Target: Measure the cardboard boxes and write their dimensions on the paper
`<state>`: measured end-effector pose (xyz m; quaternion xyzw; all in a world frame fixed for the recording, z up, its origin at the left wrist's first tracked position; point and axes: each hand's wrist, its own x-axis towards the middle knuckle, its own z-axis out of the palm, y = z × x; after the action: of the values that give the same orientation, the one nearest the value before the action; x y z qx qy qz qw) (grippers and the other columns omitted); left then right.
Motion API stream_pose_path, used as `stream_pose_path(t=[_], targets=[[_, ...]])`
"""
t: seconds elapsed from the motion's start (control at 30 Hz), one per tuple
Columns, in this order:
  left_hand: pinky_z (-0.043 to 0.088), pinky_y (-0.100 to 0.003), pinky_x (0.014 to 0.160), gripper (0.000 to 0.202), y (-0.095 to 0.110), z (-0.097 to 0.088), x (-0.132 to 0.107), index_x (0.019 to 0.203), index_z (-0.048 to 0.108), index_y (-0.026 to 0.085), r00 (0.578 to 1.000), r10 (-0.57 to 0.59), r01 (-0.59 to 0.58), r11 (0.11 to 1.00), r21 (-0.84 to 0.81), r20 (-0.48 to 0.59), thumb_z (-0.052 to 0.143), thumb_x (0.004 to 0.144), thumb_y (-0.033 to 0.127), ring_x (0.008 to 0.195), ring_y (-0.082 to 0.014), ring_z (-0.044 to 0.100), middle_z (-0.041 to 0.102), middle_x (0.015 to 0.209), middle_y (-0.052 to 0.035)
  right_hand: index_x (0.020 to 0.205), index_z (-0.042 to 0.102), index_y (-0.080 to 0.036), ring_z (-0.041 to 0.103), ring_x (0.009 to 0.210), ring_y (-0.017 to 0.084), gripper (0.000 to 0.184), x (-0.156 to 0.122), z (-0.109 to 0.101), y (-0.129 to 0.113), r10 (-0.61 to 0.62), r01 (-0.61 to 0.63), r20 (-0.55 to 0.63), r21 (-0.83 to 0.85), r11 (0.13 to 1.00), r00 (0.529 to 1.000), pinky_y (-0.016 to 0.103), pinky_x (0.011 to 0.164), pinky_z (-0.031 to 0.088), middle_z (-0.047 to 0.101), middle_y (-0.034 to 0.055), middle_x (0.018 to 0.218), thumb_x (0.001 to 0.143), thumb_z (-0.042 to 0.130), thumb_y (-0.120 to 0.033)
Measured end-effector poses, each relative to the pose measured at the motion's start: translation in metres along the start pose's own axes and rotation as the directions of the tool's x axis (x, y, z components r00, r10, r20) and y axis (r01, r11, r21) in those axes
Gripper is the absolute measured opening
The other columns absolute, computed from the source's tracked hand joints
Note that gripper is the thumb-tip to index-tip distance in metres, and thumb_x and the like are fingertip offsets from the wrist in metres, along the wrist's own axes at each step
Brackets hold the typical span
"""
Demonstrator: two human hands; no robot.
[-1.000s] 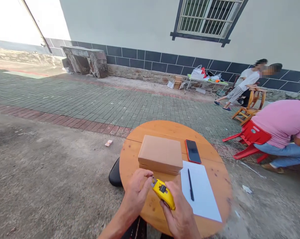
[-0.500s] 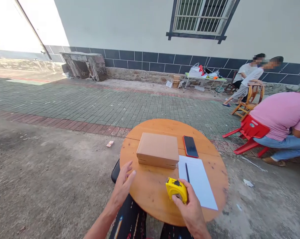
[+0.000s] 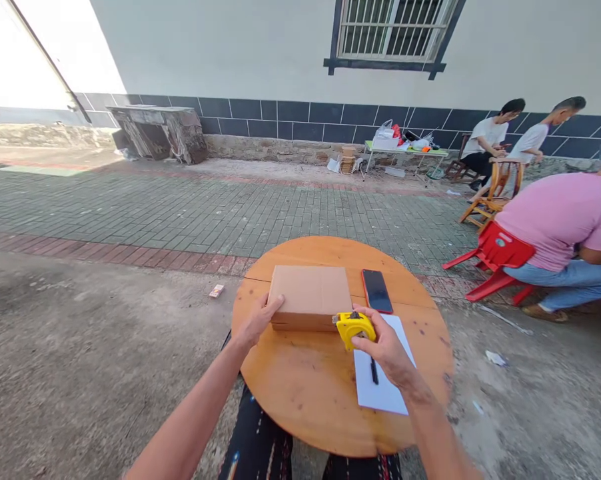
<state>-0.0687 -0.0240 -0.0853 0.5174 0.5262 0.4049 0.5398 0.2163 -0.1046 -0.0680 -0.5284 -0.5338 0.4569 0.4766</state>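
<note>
A closed cardboard box (image 3: 309, 290) lies flat on the round wooden table (image 3: 300, 400). My left hand (image 3: 261, 319) grips its left front corner, thumb over the top and fingers along the side. In my right hand (image 3: 384, 343) is a yellow tape measure (image 3: 354, 327), held just in front of the box's right front corner, its metal tip showing at the left. Whether it touches the box I cannot tell. Below that hand, a dark pen (image 3: 374, 372) rests on a white sheet of paper (image 3: 380, 398), partly covered by my hand.
A phone with a red edge (image 3: 377, 291) lies right of the box. Beyond the table, a person in a pink shirt (image 3: 565, 210) sits on a red plastic chair (image 3: 505, 245). Two people sit farther back near a wooden chair (image 3: 503, 183). A cluttered folding table (image 3: 405, 152) stands by the wall.
My left hand has moved forward onto the box's left side and taken hold of it. My right hand has carried the tape measure forward to the box's right front corner.
</note>
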Motion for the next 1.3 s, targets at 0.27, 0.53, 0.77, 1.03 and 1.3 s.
stream_pose_path(t=[0.27, 0.53, 0.77, 1.03, 1.3], targets=[[0.047, -0.037, 0.1, 0.061, -0.03, 0.014, 0.023, 0.131, 0.048, 0.018, 0.982, 0.184, -0.184, 0.983, 0.015, -0.037, 0.059, 0.072, 0.031, 0.121, -0.0244, 0.056, 0.06, 0.131, -0.0103, 0.111, 0.061, -0.019, 0.063, 0.107, 0.023, 0.046, 0.041, -0.014, 0.018, -0.034, 0.039, 0.048, -0.101, 0.994, 0.998, 0.037, 0.089, 0.052, 0.055, 0.0108, 0.138, 0.066, 0.066, -0.022], [0.049, -0.035, 0.098, 0.053, -0.053, 0.026, 0.05, 0.132, 0.048, 0.019, 0.975, 0.204, -0.203, 0.979, 0.017, -0.089, 0.055, 0.08, 0.031, 0.114, -0.0216, 0.061, 0.064, 0.123, -0.0087, 0.115, 0.059, -0.017, 0.059, 0.115, 0.025, 0.05, 0.054, -0.009, 0.055, 0.024, -0.017, 0.054, -0.125, 0.992, 0.998, 0.04, 0.098, 0.047, 0.051, 0.0137, 0.141, 0.065, 0.066, -0.023], [0.041, -0.04, 0.108, 0.058, -0.066, 0.026, 0.073, 0.139, 0.043, 0.018, 0.965, 0.159, -0.149, 0.987, 0.059, -0.209, 0.054, 0.084, 0.027, 0.131, -0.0242, 0.049, 0.054, 0.139, -0.013, 0.121, 0.056, -0.017, 0.064, 0.097, 0.021, 0.053, 0.048, 0.006, 0.055, 0.049, -0.051, -0.023, -0.125, 0.991, 0.999, 0.038, 0.088, 0.051, 0.066, 0.0064, 0.111, 0.068, 0.063, -0.023], [0.036, -0.046, 0.114, 0.051, -0.118, 0.019, -0.05, 0.137, 0.046, 0.017, 0.936, 0.151, -0.122, 0.986, 0.11, -0.318, 0.052, 0.09, 0.036, 0.132, -0.0255, 0.049, 0.051, 0.143, -0.015, 0.127, 0.055, -0.019, 0.067, 0.093, 0.021, 0.062, 0.056, 0.061, 0.068, 0.113, -0.1, 0.111, -0.118, 0.988, 0.987, 0.035, 0.085, 0.053, 0.069, 0.0054, 0.106, 0.068, 0.071, -0.029], [0.045, -0.05, 0.107, 0.046, -0.131, 0.03, -0.091, 0.134, 0.051, 0.015, 0.852, 0.424, -0.255, 0.849, 0.462, -0.308, 0.049, 0.088, 0.022, 0.125, -0.0274, 0.056, 0.059, 0.134, -0.0149, 0.103, 0.07, -0.018, 0.067, 0.091, 0.024, 0.032, 0.084, 0.125, 0.056, 0.03, 0.033, 0.237, -0.258, 0.966, 0.971, 0.037, 0.084, 0.052, 0.073, 0.006, 0.099, 0.074, 0.067, -0.031]])
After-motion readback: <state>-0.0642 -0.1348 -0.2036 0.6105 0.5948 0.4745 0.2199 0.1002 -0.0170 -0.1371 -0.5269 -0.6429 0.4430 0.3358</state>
